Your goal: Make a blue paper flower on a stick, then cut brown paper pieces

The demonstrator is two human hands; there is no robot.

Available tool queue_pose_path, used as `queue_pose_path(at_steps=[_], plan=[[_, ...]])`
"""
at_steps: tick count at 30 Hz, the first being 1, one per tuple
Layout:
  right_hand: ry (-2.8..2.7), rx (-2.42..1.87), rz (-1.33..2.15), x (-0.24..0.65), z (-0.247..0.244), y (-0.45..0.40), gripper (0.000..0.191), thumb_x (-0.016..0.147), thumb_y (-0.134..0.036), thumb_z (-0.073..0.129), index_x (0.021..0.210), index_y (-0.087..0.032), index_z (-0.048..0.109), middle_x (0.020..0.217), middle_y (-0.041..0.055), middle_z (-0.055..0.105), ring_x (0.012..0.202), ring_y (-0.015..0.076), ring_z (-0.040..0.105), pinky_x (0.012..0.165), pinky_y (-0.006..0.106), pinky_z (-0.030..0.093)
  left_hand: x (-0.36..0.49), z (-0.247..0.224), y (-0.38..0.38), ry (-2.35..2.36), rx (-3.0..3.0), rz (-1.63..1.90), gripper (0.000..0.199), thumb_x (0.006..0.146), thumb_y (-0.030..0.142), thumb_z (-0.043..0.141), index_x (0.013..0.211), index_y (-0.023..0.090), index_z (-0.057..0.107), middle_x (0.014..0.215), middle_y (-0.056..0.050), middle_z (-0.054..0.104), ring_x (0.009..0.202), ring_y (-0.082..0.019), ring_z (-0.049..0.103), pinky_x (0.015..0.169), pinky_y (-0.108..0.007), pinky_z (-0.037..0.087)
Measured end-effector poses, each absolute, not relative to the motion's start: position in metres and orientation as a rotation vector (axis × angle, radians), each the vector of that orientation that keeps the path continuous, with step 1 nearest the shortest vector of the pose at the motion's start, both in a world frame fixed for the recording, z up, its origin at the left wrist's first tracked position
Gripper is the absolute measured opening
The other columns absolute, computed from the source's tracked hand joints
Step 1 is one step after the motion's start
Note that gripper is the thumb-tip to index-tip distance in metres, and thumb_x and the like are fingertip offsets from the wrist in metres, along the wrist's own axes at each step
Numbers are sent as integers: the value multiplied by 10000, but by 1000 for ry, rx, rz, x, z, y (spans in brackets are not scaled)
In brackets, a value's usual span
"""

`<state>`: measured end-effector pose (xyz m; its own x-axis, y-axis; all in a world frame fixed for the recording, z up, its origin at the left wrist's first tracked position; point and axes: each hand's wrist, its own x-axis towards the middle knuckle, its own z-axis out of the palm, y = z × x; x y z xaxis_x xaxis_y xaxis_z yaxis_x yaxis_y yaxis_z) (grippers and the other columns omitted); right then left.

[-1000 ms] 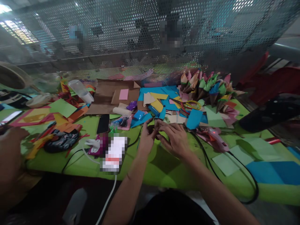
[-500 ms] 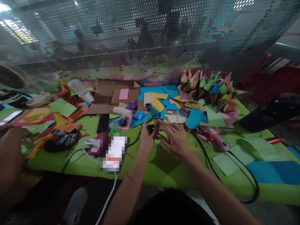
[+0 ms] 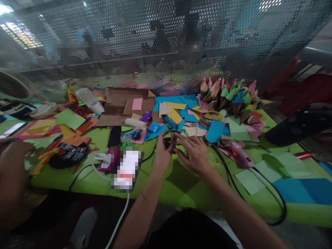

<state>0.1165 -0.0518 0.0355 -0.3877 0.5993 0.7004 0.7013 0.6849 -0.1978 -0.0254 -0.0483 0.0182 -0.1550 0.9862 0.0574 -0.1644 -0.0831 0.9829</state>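
Head view: left hand (image 3: pixel 163 154) clamps a small dark-brown rolled piece (image 3: pixel 174 137) between its fingers, right hand (image 3: pixel 194 152) touching it, grip unclear.

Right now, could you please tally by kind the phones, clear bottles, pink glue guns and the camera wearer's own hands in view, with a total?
Phones: 3
Clear bottle: 1
Pink glue gun: 1
Wearer's own hands: 2
Total: 7

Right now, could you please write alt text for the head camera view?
A person's left hand and right hand handle a small dark piece over a green table strewn with coloured paper; a pink glue gun lies at right.
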Motion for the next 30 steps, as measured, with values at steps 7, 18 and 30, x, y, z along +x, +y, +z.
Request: queue_pose_path(at_steps=[7, 18, 30], plan=[[-2110, -999, -175, 116, 34, -51, 134, 984, -323, 553, 943, -233, 643, 1263, 44, 740, 893, 240, 621, 756, 375, 400, -25, 19, -49, 1188, 1079, 1458, 566, 816, 404, 748, 1304, 219, 527, 846, -19, 656, 738, -147, 608, 662, -259, 459], [-2123, -1046, -183, 114, 33, -52, 181, 996, -360, 535, 950, -227, 647, 1293, 45, 726, 901, 243, 623, 762, 377, 393, -24, 20, -50, 1248, 1101, 1477, 509, 849, 321, 717, 1317, 218, 545, 807, 10, 637, 704, -123, 597, 657, -241, 454], [-2142, -1033, -133, 114, 34, -53, 166, 986, -372, 550, 964, -241, 649, 1283, 55, 729, 911, 244, 621, 771, 385, 407, -27, 16, -51, 1306, 1192, 1505, 509, 830, 281, 711, 1310, 232, 548, 917, -17, 656, 803, -150, 621, 756, -281, 481]])
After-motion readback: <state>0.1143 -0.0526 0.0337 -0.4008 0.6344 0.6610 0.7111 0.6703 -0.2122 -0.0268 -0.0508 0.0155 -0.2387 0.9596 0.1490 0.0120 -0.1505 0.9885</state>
